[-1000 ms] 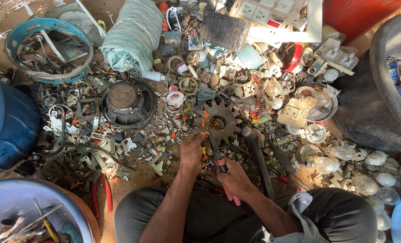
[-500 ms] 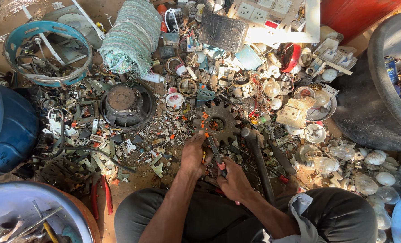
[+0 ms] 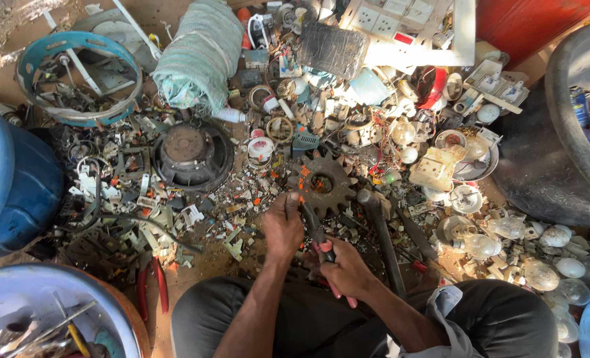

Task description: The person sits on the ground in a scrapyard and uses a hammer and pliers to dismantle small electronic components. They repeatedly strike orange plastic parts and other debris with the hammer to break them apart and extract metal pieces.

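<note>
your right hand closed round red-handled pliers, jaws pointing up toward rusty gear. your left hand pinches small piece at pliers tip; piece too small to tell. hammer just right, black speaker left.

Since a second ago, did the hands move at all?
Barely. The left hand still pinches a small piece at the tip of the red-handled pliers, which the right hand still grips; both hands shifted only slightly. The rusty gear, hammer and black speaker stayed put.
</note>
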